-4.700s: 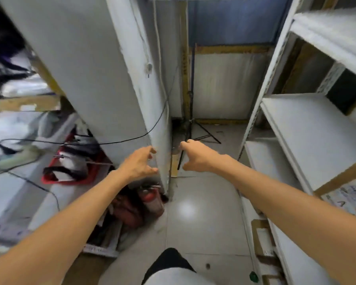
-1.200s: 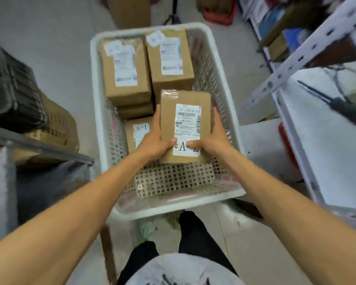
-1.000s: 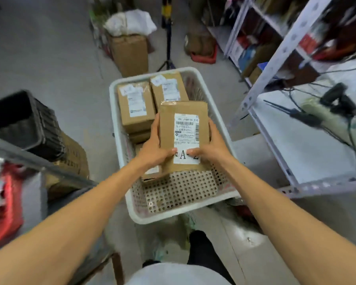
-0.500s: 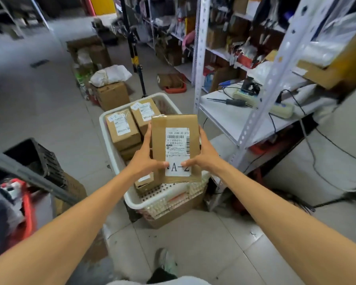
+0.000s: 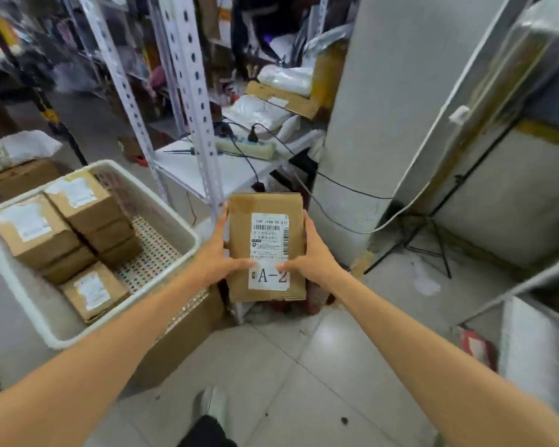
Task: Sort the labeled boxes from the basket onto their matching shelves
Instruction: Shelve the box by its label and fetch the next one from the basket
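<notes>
One A-2 box (image 5: 267,246), two hands gripping: left hand (image 5: 212,262) on left side, right hand (image 5: 313,259) on right. One basket (image 5: 29,304), six boxes (image 5: 34,227) seen inside.

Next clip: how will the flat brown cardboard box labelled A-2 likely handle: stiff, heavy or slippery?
The flat brown cardboard box is probably stiff: its edges look straight though gripped only at the sides. Likely light, since the left hand and right hand hold it out on extended arms. Matte cardboard should not slip easily.
</notes>
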`<act>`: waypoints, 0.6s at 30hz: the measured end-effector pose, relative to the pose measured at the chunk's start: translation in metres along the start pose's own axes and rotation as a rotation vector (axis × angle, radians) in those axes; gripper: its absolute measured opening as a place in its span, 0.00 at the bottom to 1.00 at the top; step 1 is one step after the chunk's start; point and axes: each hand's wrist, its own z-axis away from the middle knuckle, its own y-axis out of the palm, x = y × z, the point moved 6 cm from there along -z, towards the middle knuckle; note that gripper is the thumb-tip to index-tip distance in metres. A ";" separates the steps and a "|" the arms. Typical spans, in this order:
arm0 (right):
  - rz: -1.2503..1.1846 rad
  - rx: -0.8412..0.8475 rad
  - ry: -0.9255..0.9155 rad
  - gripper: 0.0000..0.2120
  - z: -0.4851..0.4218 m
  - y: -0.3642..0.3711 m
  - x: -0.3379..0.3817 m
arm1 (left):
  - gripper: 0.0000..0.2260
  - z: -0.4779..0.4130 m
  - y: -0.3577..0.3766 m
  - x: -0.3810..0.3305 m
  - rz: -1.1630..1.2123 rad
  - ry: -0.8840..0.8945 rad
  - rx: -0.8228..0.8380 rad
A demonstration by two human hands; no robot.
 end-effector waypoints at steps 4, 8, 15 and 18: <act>-0.007 -0.204 0.026 0.59 0.023 -0.083 -0.025 | 0.53 -0.039 0.068 -0.057 0.023 0.124 0.126; -0.039 -0.437 0.029 0.58 0.054 -0.165 -0.045 | 0.52 -0.083 0.140 -0.113 0.016 0.224 0.289; -0.089 -0.793 0.134 0.59 0.117 -0.284 -0.068 | 0.56 -0.122 0.275 -0.225 0.102 0.471 0.653; -0.096 -0.933 0.191 0.58 0.145 -0.321 -0.082 | 0.57 -0.131 0.325 -0.264 0.112 0.523 0.780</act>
